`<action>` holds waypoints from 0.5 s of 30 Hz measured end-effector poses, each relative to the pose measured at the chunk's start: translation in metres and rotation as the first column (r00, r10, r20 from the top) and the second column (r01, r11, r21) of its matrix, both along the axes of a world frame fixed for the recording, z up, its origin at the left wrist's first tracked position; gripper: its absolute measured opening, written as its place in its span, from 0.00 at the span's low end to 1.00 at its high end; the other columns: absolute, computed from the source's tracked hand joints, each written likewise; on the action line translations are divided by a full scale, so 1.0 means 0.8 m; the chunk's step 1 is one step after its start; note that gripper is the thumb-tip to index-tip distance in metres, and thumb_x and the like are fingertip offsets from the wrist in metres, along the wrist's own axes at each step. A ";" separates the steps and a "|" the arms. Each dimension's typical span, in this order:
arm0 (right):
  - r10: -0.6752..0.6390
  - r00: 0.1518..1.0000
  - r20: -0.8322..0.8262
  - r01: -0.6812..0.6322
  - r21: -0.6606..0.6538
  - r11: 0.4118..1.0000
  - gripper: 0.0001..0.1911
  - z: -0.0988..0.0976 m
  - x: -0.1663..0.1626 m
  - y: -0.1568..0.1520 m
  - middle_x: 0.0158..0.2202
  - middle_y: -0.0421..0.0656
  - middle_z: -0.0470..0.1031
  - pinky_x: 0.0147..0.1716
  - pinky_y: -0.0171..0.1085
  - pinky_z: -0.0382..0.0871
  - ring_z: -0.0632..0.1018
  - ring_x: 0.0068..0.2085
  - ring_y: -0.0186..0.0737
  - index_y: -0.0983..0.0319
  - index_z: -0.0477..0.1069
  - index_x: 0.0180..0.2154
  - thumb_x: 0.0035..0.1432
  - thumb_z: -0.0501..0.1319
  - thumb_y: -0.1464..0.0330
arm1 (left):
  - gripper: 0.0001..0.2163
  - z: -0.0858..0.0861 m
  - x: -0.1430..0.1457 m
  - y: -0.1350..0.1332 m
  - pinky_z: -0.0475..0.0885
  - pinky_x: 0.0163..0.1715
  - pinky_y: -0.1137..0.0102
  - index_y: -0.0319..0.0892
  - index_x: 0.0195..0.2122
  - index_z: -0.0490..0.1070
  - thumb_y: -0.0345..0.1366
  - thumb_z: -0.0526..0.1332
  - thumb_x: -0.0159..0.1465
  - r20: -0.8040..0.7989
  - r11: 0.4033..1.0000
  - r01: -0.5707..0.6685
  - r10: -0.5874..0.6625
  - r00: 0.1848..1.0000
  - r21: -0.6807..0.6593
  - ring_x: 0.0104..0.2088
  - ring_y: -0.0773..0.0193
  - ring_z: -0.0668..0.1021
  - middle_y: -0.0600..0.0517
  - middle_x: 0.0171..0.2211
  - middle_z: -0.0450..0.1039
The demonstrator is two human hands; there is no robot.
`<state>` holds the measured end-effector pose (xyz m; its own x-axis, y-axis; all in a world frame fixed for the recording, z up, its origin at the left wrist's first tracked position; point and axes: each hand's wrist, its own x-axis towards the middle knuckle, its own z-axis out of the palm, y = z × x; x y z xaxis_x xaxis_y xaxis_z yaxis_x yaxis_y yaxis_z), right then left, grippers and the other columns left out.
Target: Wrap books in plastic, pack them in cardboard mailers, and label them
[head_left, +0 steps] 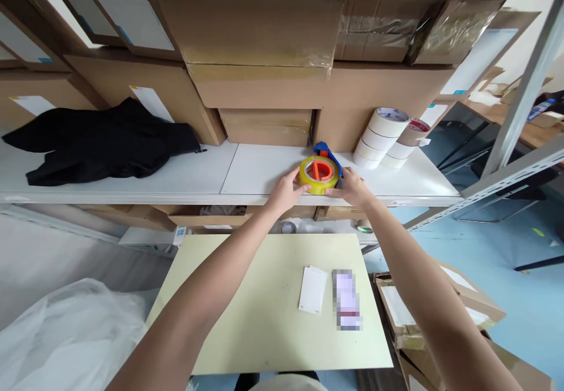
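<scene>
A tape dispenser [319, 173] with a yellowish roll, an orange hub and a blue handle sits near the front edge of the white shelf [247, 174]. My left hand [286, 191] grips the roll from the left, fingers curled on its side. From the right, my right hand [352, 186] clasps the same roll. Both arms reach up from below, over a pale yellow table [247, 309].
Stacked rolls of white tape [382, 138] lie right of the dispenser. Cardboard boxes [264, 68] fill the back of the shelf, and a black garment [110, 141] lies at its left. White cards [312, 289] rest on the table. Open boxes [418, 320] sit on the floor at right.
</scene>
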<state>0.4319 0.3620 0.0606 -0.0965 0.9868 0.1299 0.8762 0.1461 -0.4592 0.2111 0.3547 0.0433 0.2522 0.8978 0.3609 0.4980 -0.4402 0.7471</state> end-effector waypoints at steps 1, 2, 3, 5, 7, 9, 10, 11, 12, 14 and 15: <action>-0.002 1.000 0.004 0.002 0.020 1.000 0.46 -0.004 0.000 0.001 0.53 0.53 0.68 0.50 0.53 0.61 0.69 0.54 0.57 0.60 0.58 0.60 0.43 0.68 0.50 | 0.26 0.002 0.002 0.000 0.72 0.46 0.62 0.41 0.60 0.62 0.39 0.63 0.60 -0.047 1.000 -0.025 0.025 0.999 0.004 0.45 0.57 0.76 0.44 0.49 0.74; -0.002 1.000 0.007 0.002 0.043 0.999 0.47 -0.008 -0.001 0.002 0.53 0.54 0.69 0.50 0.54 0.60 0.69 0.54 0.57 0.61 0.55 0.61 0.44 0.67 0.49 | 0.26 0.005 0.004 0.000 0.71 0.47 0.61 0.41 0.60 0.62 0.40 0.62 0.61 -0.098 0.999 -0.050 0.050 0.994 0.003 0.46 0.55 0.76 0.43 0.50 0.74; 0.000 1.000 0.012 -0.001 0.064 0.998 0.47 -0.012 -0.002 0.002 0.53 0.55 0.69 0.51 0.55 0.59 0.69 0.54 0.57 0.63 0.53 0.62 0.46 0.65 0.49 | 0.27 0.007 0.006 0.000 0.71 0.48 0.60 0.40 0.60 0.61 0.42 0.62 0.61 -0.151 0.997 -0.077 0.076 0.986 0.000 0.48 0.54 0.75 0.42 0.50 0.73; 0.011 0.999 0.034 -0.014 0.093 0.996 0.46 -0.021 -0.003 0.002 0.54 0.57 0.68 0.51 0.58 0.57 0.68 0.55 0.59 0.65 0.52 0.63 0.49 0.62 0.48 | 0.29 0.010 0.011 -0.002 0.69 0.50 0.58 0.37 0.62 0.59 0.44 0.60 0.62 -0.245 0.993 -0.116 0.112 0.963 -0.002 0.51 0.51 0.74 0.39 0.51 0.72; 0.013 0.998 0.063 -0.021 0.133 0.991 0.46 -0.028 -0.003 -0.003 0.55 0.60 0.67 0.52 0.61 0.55 0.67 0.56 0.60 0.66 0.50 0.63 0.52 0.59 0.47 | 0.30 0.011 0.012 -0.007 0.67 0.53 0.58 0.35 0.63 0.56 0.45 0.58 0.63 -0.298 0.992 -0.122 0.120 0.947 0.013 0.53 0.51 0.72 0.37 0.52 0.71; -0.008 0.996 0.087 -0.011 0.206 0.979 0.46 -0.031 -0.001 -0.016 0.59 0.61 0.62 0.53 0.63 0.52 0.64 0.59 0.62 0.67 0.47 0.64 0.53 0.58 0.47 | 0.29 0.010 0.008 -0.018 0.64 0.56 0.57 0.35 0.63 0.55 0.45 0.57 0.64 -0.302 0.992 -0.112 0.123 0.945 0.054 0.56 0.52 0.70 0.37 0.55 0.68; -0.025 0.996 0.088 0.002 0.250 0.968 0.46 -0.030 0.001 -0.026 0.61 0.62 0.59 0.54 0.63 0.51 0.61 0.60 0.62 0.66 0.44 0.64 0.54 0.57 0.48 | 0.29 0.008 0.003 -0.027 0.62 0.57 0.57 0.36 0.63 0.55 0.45 0.57 0.65 -0.294 0.991 -0.108 0.128 0.947 0.081 0.58 0.53 0.68 0.38 0.56 0.67; -0.041 0.996 0.079 0.016 0.293 0.956 0.45 -0.029 0.002 -0.040 0.63 0.61 0.56 0.54 0.64 0.51 0.60 0.61 0.62 0.65 0.43 0.65 0.55 0.56 0.49 | 0.27 0.006 -0.005 -0.039 0.61 0.59 0.57 0.37 0.62 0.56 0.44 0.56 0.65 -0.285 0.988 -0.105 0.133 0.949 0.112 0.59 0.53 0.67 0.39 0.58 0.66; -0.055 0.997 0.061 0.032 0.334 0.942 0.44 -0.028 0.003 -0.057 0.64 0.59 0.54 0.55 0.64 0.51 0.59 0.62 0.61 0.63 0.41 0.65 0.56 0.55 0.50 | 0.26 0.003 -0.014 -0.055 0.60 0.60 0.56 0.38 0.62 0.57 0.43 0.56 0.65 -0.275 0.984 -0.100 0.137 0.952 0.145 0.60 0.54 0.66 0.40 0.59 0.64; -0.066 0.998 -0.007 0.063 0.411 0.909 0.39 -0.029 0.000 -0.099 0.64 0.56 0.55 0.55 0.63 0.53 0.59 0.62 0.59 0.60 0.42 0.65 0.58 0.54 0.53 | 0.23 -0.009 -0.039 -0.097 0.60 0.60 0.56 0.40 0.59 0.60 0.41 0.56 0.65 -0.254 0.977 -0.086 0.135 0.958 0.193 0.61 0.54 0.65 0.42 0.59 0.64; -0.056 0.997 -0.049 0.073 0.447 0.892 0.37 -0.034 -0.005 -0.123 0.63 0.55 0.56 0.55 0.61 0.54 0.60 0.62 0.57 0.59 0.45 0.64 0.59 0.55 0.55 | 0.21 -0.018 -0.054 -0.122 0.61 0.60 0.56 0.40 0.58 0.62 0.41 0.56 0.65 -0.240 0.977 -0.085 0.132 0.962 0.196 0.61 0.55 0.65 0.43 0.59 0.64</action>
